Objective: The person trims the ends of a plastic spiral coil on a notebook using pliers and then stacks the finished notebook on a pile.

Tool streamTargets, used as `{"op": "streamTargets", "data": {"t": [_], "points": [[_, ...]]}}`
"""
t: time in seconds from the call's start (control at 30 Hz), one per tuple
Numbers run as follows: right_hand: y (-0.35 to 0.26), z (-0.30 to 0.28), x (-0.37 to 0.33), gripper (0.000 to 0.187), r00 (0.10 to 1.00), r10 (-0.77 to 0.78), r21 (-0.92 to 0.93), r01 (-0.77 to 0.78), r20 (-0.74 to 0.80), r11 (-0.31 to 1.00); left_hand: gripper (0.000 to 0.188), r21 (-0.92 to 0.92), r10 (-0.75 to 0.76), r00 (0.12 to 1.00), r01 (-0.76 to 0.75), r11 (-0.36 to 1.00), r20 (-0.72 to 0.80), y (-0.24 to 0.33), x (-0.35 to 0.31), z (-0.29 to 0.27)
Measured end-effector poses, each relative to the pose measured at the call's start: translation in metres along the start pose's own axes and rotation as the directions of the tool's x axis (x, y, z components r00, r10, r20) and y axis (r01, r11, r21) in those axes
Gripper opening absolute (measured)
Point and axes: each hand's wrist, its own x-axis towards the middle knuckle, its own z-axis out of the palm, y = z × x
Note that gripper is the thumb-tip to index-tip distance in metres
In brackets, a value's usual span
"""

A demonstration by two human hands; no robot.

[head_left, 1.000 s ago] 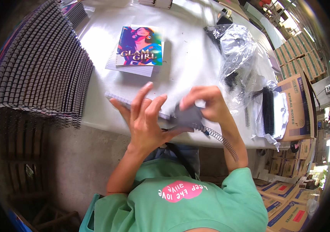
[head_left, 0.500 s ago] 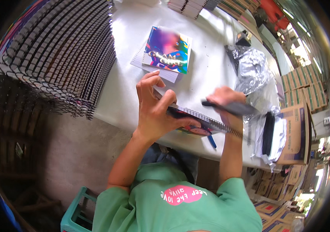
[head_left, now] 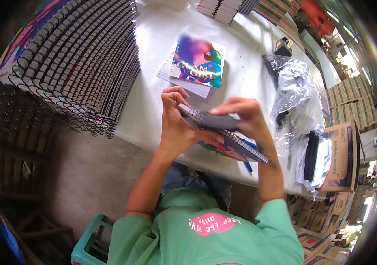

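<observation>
My left hand [head_left: 175,128] is closed around one end of a spiral-bound notebook [head_left: 237,148]. The notebook is tilted over the table's near edge, its wire coil facing up and its colourful cover partly visible below. In my right hand [head_left: 245,115] is a dark flat object [head_left: 221,122], lying against or just over the coil near the left hand. Motion blur hides its exact kind. Just beyond my hands, a notebook with a bright printed cover [head_left: 199,62] lies on another lined one [head_left: 165,70]. A blue pen [head_left: 248,167] rests below the held notebook.
A tall stack of spiral notebooks [head_left: 80,66] stands at the left table edge. Crumpled clear plastic [head_left: 301,88] covers part of the right side, near an open cardboard box [head_left: 340,154]. More notebooks [head_left: 219,9] stand at the back. A green stool [head_left: 84,243] is lower left.
My right hand has moved left along the coil with the dark flat object, bringing it close to my left hand. The left hand keeps its hold on the notebook.
</observation>
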Motion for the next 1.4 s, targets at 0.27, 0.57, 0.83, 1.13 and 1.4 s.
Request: {"op": "streamTargets", "data": {"t": [0.27, 0.57, 0.83, 1.13, 1.4], "points": [[0.009, -0.001, 0.014, 0.039, 0.998, 0.020, -0.245, -0.033, -0.054, 0.969, 0.082, -0.050, -0.054, 0.996, 0.057, 0.997, 0.071, -0.002, -0.003, -0.003], [0.034, 0.010, -0.149, 0.054, 0.862, 0.322, -0.835, -0.480, -0.392, 0.268, 0.014, -0.330, -0.230, 0.970, 0.194, 0.924, -0.075, 0.025, -0.003, -0.013], [-0.006, 0.052, -0.167, 0.036, 0.754, 0.067, -0.559, -0.541, -0.654, 0.628, 0.035, 0.035, 0.200, 0.971, -0.197, 0.980, -0.128, 0.031, -0.021, 0.001], [-0.105, 0.080, -0.081, 0.036, 0.921, -0.189, -0.773, -0.161, -0.342, 0.613, 0.032, 0.308, 0.463, 0.882, -0.419, 0.854, -0.086, 0.041, -0.020, 0.005], [-0.095, 0.069, -0.094, 0.035, 0.911, 0.358, 0.177, -0.325, -0.205, 0.929, 0.031, 0.355, 0.544, 0.836, -0.488, 0.798, -0.074, 0.041, -0.028, 0.011]]}}
